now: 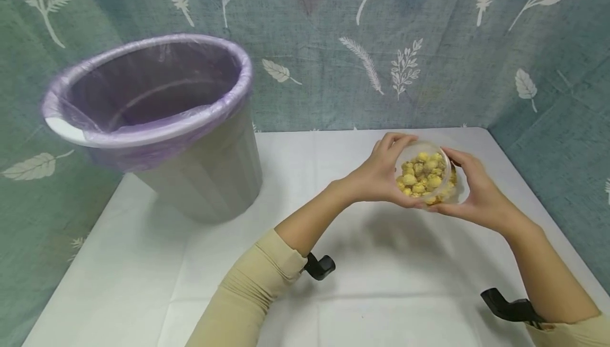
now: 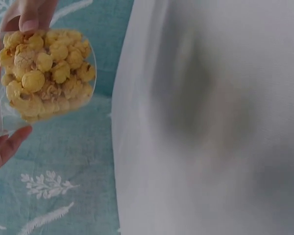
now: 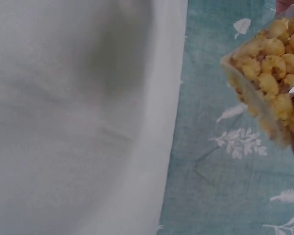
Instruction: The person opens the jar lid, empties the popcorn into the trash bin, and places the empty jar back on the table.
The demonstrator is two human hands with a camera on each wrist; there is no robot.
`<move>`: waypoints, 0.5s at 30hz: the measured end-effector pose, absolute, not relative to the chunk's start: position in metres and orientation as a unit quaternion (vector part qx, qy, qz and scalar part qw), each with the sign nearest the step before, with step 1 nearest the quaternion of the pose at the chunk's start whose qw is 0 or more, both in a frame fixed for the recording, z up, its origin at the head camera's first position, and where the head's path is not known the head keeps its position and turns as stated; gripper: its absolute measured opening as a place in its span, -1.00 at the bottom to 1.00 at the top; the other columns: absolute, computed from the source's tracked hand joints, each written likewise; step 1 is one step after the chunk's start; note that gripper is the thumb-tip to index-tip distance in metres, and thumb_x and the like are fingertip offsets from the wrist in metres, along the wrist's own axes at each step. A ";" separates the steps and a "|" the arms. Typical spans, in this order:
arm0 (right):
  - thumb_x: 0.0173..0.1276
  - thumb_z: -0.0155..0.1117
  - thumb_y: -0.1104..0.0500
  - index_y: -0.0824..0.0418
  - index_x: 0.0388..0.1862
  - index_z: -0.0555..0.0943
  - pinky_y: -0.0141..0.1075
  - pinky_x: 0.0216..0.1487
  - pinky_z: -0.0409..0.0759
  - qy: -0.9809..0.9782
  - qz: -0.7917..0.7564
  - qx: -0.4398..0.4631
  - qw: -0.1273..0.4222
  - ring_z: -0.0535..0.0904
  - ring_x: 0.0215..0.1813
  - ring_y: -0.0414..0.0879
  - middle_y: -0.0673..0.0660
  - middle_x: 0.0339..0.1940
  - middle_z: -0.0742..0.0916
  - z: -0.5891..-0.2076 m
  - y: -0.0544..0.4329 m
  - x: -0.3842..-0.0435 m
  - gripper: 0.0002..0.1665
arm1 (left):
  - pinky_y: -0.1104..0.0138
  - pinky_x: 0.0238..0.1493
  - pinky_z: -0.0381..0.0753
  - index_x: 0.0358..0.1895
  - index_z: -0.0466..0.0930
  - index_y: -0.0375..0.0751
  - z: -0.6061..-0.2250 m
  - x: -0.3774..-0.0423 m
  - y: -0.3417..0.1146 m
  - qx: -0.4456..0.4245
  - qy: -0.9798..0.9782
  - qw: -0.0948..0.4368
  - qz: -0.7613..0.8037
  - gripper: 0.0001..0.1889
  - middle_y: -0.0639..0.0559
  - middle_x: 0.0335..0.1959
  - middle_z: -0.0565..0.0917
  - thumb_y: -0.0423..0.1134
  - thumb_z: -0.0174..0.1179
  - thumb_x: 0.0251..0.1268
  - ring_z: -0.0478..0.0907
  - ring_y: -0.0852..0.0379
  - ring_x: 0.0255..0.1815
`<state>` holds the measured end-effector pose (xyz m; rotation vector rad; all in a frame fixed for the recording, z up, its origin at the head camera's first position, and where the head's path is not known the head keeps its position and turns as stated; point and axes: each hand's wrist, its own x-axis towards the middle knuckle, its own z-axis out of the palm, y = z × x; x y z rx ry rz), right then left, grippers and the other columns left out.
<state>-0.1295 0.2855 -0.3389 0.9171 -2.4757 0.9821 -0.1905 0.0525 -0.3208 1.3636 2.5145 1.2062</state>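
Note:
A clear plastic jar of yellow popcorn (image 1: 421, 175) is held up over the far right part of the table, its round top tilted toward the head camera. My left hand (image 1: 374, 177) grips its left side, fingers around the far rim and thumb along the near edge. On the opposite side, my right hand (image 1: 483, 193) holds the jar between thumb and fingers. The left wrist view shows the jar's popcorn-filled body (image 2: 51, 73) from the side, with a ridged clear edge at one end. In the right wrist view, the popcorn jar (image 3: 274, 83) is partly cut off by the frame.
A grey waste bin (image 1: 214, 172) with a purple liner (image 1: 157, 148) folded over its rim stands on the left. A white cloth covers the table (image 1: 267, 288). Behind and beside it hangs a green-blue curtain (image 1: 305, 45) with white leaf prints.

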 end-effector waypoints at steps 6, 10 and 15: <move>-0.38 0.67 0.34 0.15 0.47 0.15 0.42 0.11 0.11 -0.883 0.367 0.269 0.115 0.07 0.38 -0.20 0.27 0.37 0.31 -0.334 0.284 -0.127 0.36 | 0.48 0.02 0.51 0.44 0.02 -0.06 -0.321 -0.185 0.034 0.415 0.767 0.060 0.485 0.18 -0.04 0.29 0.07 -0.16 0.60 -0.38 0.14 0.08 0.25; -0.39 0.67 0.34 0.16 0.46 0.16 0.19 0.31 0.13 -0.877 0.381 0.272 0.107 0.09 0.39 -0.31 0.08 0.38 0.33 -0.333 0.285 -0.123 0.35 | 0.45 0.03 0.52 0.44 0.03 -0.09 -0.317 -0.180 0.022 0.420 0.747 0.060 0.513 0.19 -0.06 0.27 0.07 -0.22 0.61 -0.39 0.20 0.04 0.23; -0.36 0.60 0.48 0.20 0.48 0.10 -0.60 0.26 0.13 -0.854 0.427 0.285 0.085 0.13 0.39 -0.39 -0.15 0.39 0.30 -0.333 0.284 -0.117 0.36 | 0.39 0.03 0.55 0.44 0.05 -0.09 -0.312 -0.176 0.009 0.434 0.722 0.055 0.537 0.18 -0.09 0.26 0.09 -0.28 0.61 -0.39 0.25 -0.02 0.23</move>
